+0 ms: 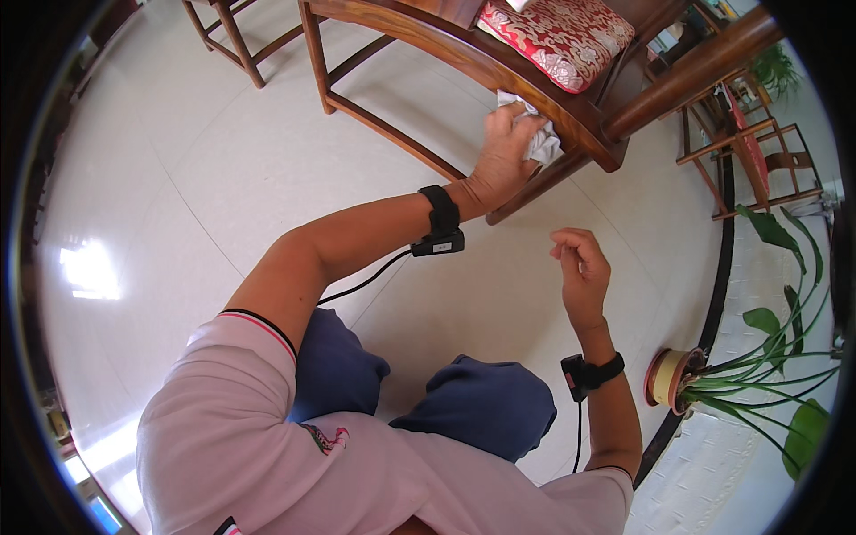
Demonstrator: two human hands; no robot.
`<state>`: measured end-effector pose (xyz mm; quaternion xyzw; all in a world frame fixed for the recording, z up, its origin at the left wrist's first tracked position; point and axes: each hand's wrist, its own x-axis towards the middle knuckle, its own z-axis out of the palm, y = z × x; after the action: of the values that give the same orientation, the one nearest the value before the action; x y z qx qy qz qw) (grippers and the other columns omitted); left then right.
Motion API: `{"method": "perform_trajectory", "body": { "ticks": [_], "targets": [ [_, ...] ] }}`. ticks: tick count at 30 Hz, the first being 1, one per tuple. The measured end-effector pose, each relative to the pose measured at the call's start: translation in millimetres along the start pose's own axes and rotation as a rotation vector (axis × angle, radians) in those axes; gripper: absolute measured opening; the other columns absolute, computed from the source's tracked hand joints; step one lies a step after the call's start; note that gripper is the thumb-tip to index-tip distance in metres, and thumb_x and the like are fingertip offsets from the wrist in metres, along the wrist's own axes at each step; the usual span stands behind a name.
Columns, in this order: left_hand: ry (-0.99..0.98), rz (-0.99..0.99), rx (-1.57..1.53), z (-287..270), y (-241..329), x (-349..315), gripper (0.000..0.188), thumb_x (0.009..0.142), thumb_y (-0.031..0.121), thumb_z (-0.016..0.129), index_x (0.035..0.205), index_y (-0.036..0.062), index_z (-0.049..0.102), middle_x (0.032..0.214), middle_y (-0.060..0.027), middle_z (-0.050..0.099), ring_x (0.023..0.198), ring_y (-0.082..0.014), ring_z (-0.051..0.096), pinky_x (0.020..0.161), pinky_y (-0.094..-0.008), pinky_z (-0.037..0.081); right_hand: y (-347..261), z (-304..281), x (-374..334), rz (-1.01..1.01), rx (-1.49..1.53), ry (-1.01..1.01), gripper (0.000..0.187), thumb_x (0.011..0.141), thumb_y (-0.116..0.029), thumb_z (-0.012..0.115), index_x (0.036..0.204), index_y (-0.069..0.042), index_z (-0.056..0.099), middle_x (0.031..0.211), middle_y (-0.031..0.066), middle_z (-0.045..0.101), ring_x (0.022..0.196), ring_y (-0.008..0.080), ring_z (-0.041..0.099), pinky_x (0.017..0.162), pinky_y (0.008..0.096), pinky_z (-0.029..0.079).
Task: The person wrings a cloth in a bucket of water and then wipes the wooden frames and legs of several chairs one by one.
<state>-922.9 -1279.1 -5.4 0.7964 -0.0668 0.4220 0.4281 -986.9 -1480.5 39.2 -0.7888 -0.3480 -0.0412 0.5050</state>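
A: So what's going on here? Closest in I'm seeing a pale pink shirt [339, 477] and two bent knees in blue trousers [486, 401].

B: Yeah, the person is crouching or sitting low, can't tell which. Probably that's putting the seat frame within easy reach.

A: And the right hand [586, 270]?

B: It's hovering over the pale floor [223, 169], fingers loosely curling, gripping nothing that's showing. My guess is it's just hanging free, since one hand is doing all the holding.

A: Potted plant off to the right too, right?

B: Yep, its pot [662, 379] is standing near the right forearm, long leaves arching outward.

A: Ok, the left hand [506, 159]?

B: Reaching further out, grasping a crumpled white cloth [547, 147] and pressing it on the edge of the wooden chair [580, 123]'s seat frame. Fingers are bending over it, likely so the cloth is lying snug against the wood. Can't tell how hard it's squeezing.

A: What's sitting above that?

B: A red and gold brocade cushion [571, 40] is resting on the seat, presumably for padding. Farther back, another chair [789, 160] is standing to the right.
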Motion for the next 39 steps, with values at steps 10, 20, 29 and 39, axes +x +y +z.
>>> {"method": "perform_trajectory", "body": {
  "ticks": [10,20,29,39],
  "targets": [
    [-0.184,0.173,-0.060,12,22,-7,0.060,0.065,-0.006,0.068,0.121,0.0058,0.051,0.124,-0.0167,0.041,0.115,-0.0377,0.040,0.099,-0.0395,0.036,24,13,-23,0.141,0.130,-0.035,0.020,0.088,0.009,0.046,0.093,0.000,0.063,0.091,0.0060,0.060,0.071,0.0119,0.056,0.065,0.0232,0.046],
    [-0.445,0.095,-0.155,24,-26,-46,0.061,0.062,-0.009,0.067,0.118,0.0135,0.054,0.121,-0.0149,0.044,0.115,-0.0348,0.045,0.099,-0.0367,0.040,42,11,-43,0.234,0.121,-0.007,0.022,0.088,0.007,0.044,0.094,0.000,0.064,0.089,0.0056,0.061,0.070,0.0118,0.056,0.065,0.0236,0.046],
    [-1.085,-0.723,-0.405,11,-34,-76,0.051,0.074,-0.001,0.061,0.123,0.0095,0.049,0.117,-0.0072,0.051,0.107,-0.0225,0.053,0.090,-0.0321,0.046,71,40,-56,0.330,0.014,0.067,0.038,0.086,-0.003,0.060,0.123,-0.005,0.052,0.115,0.0078,0.057,0.097,0.0178,0.058,0.080,0.0277,0.048],
    [-1.187,-0.567,-0.346,-51,20,-17,0.058,0.087,0.010,0.062,0.139,0.0100,0.037,0.133,-0.0097,0.049,0.109,-0.0147,0.053,0.093,-0.0322,0.046,112,40,-42,0.485,0.413,0.107,0.064,0.077,0.006,0.065,0.134,-0.005,0.038,0.122,0.0054,0.051,0.107,0.0162,0.053,0.081,0.0265,0.049]
  ]
}}
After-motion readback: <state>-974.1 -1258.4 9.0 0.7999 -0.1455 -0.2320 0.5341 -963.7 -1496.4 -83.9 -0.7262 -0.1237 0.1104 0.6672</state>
